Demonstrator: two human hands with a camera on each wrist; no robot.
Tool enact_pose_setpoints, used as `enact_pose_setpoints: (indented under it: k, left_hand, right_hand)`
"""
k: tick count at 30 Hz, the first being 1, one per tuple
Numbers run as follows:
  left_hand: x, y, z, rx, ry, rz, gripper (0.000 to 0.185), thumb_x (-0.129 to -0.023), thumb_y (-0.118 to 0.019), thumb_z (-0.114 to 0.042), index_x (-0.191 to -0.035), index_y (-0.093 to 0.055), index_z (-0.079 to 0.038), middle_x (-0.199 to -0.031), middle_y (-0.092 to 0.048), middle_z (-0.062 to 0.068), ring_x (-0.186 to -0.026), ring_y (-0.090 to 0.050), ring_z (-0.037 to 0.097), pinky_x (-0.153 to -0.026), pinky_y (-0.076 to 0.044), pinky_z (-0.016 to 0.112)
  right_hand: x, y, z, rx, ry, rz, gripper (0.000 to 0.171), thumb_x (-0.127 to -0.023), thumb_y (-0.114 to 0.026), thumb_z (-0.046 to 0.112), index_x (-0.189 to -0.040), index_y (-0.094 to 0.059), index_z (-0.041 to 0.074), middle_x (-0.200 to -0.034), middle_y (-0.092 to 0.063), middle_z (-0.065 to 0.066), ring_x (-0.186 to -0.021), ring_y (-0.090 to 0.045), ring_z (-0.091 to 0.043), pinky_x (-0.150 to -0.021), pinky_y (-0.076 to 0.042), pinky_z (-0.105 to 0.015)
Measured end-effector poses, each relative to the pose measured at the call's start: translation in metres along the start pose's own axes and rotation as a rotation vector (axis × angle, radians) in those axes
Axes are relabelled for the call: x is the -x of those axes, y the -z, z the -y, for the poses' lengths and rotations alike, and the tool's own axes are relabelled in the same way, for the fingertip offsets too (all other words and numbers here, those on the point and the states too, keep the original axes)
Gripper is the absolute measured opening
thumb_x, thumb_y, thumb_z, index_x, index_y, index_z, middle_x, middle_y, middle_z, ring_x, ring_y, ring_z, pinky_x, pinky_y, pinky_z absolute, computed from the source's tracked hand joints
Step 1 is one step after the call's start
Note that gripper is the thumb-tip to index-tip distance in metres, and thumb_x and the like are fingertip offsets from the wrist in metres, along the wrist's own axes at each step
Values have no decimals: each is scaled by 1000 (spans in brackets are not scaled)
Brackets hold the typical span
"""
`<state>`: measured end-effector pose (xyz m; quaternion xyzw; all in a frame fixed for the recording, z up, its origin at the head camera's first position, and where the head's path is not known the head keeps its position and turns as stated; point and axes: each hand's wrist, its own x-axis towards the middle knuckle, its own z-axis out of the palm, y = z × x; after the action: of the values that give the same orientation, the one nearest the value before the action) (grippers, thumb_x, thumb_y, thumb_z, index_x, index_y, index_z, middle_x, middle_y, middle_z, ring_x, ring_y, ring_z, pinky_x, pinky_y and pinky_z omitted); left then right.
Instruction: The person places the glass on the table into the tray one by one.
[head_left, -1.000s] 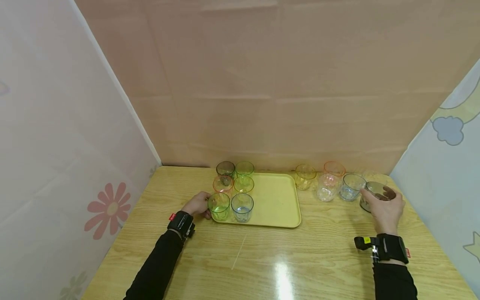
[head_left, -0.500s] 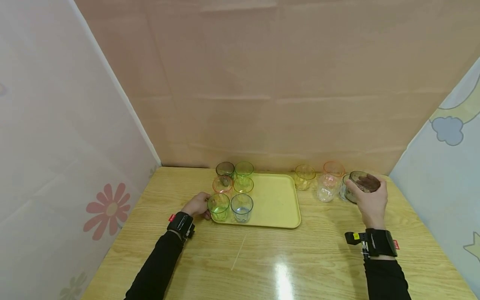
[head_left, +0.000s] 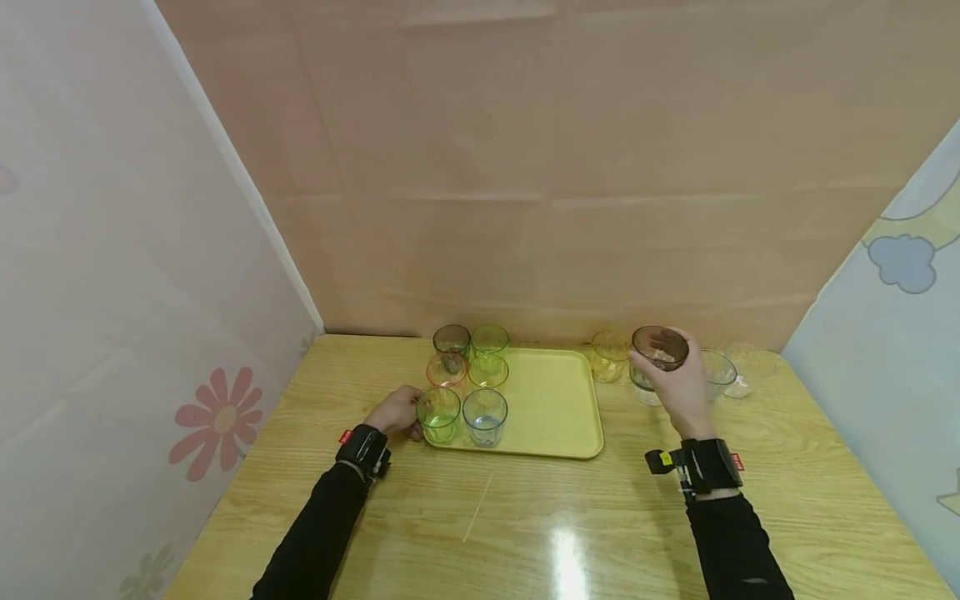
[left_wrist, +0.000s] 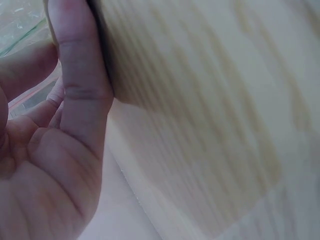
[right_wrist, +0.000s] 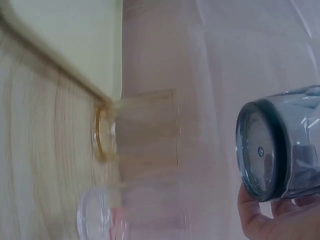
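In the head view my right hand [head_left: 681, 392] grips a smoky grey tumbler [head_left: 660, 348], upright and raised above the table. Its thumb and fingers wrap the side. The right wrist view shows the dark base of this tumbler [right_wrist: 262, 150] clear of the table, with fingers [right_wrist: 255, 215] around it. My left hand [head_left: 395, 410] holds the left edge of the yellow tray [head_left: 551, 404], beside a green tumbler [head_left: 438, 414]. In the left wrist view its thumb and index finger [left_wrist: 80, 60] meet at the tray's rim.
Along the tray's left side stand several tumblers, among them a blue one [head_left: 485, 417] and a red one [head_left: 447, 371]. Right of the tray are a yellow tumbler [head_left: 611, 358], a pale blue one [head_left: 718, 371] and a clear one [head_left: 750, 362]. A papered wall [head_left: 555, 167] rises behind.
My right hand has lifted the smoky grey tumbler from the right end of the row and carried it left, over the other tumblers. The left hand has stayed at the tray.
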<state>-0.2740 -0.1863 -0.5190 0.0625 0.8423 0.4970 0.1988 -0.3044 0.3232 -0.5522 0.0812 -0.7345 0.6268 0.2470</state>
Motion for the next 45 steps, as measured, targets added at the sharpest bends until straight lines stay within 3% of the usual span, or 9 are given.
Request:
enact_pose_setpoints:
  k: [8, 11, 14, 19, 26, 29, 32, 39, 45]
  left_hand:
    - [-2, 1, -1, -1, 10, -11, 19, -100, -53, -4, -111, -63, 9, -71, -63, 12, -53, -61, 18, -52, -57, 33]
    - [-3, 1, -2, -9, 22, -15, 20, -100, -54, -5, -112, -63, 8, -72, -63, 12, -53, -61, 18, -52, -57, 33]
    - [-3, 0, -2, -17, 26, -20, 21, -100, -54, -5, -112, -63, 8, -72, -64, 13, -52, -62, 18, -52, -57, 33]
    - [-4, -1, -2, -20, 28, -26, 21, -100, -55, -7, -113, -64, 6, -73, -64, 14, -52, -62, 18, -52, -58, 34]
    - [-4, -1, -1, -10, 27, -34, 19, -100, -54, -7, -110, -64, 6, -72, -64, 14, -52, -62, 19, -52, -57, 34]
    - [-3, -2, -2, -4, 32, -38, 19, -100, -54, -6, -110, -64, 6, -72, -64, 14, -52, -62, 18, -52, -58, 34]
    - [-3, -3, -2, 4, 40, -36, 18, -100, -54, -6, -108, -64, 6, -71, -64, 13, -52, -62, 18, -52, -57, 34]
    - [-2, -4, -3, -6, 37, -36, 16, -100, -53, -4, -105, -63, 7, -68, -62, 11, -51, -61, 18, -51, -56, 33]
    - [-3, -4, -4, -12, 37, -37, 16, -100, -53, -3, -105, -64, 7, -66, -62, 10, -51, -60, 17, -50, -56, 33]
  right_hand:
    - [-5, -47, 16, 6, 27, 154, 65, -88, -75, 23, -144, -42, 21, -138, -49, -5, -123, -48, -20, -92, -51, -29]
    - [-1, -67, 29, 91, -17, 188, 66, -88, -75, 35, -144, -41, 27, -138, -47, -3, -122, -47, -19, -91, -51, -32]
    - [5, -89, 52, 195, -90, 221, 73, -85, -75, 45, -145, -38, 30, -140, -43, -5, -125, -44, -24, -96, -48, -41]
    - [14, -116, 96, 239, -148, 280, 83, -81, -79, 45, -147, -38, 16, -145, -36, -20, -128, -39, -40, -101, -39, -59]
    - [3, -144, 21, 266, -54, 265, 86, -74, -72, 68, -145, -36, 36, -139, -47, -2, -123, -47, -27, -98, -44, -52]
    - [1, -151, 24, 244, -69, 283, 83, -73, -76, 64, -142, -40, 36, -134, -52, 1, -121, -51, -25, -96, -46, -48]
    - [3, -154, 47, 214, -118, 328, 82, -76, -80, 51, -144, -41, 26, -134, -53, -7, -123, -51, -31, -97, -47, -50]
    - [7, -163, 88, 321, -208, 337, 89, -77, -82, 45, -148, -37, 14, -140, -47, -19, -127, -45, -42, -83, -46, -62]
    - [-4, -174, 85, 329, -265, 366, 90, -79, -83, 27, -151, -31, 11, -146, -43, -21, -133, -41, -43, -106, -39, -57]
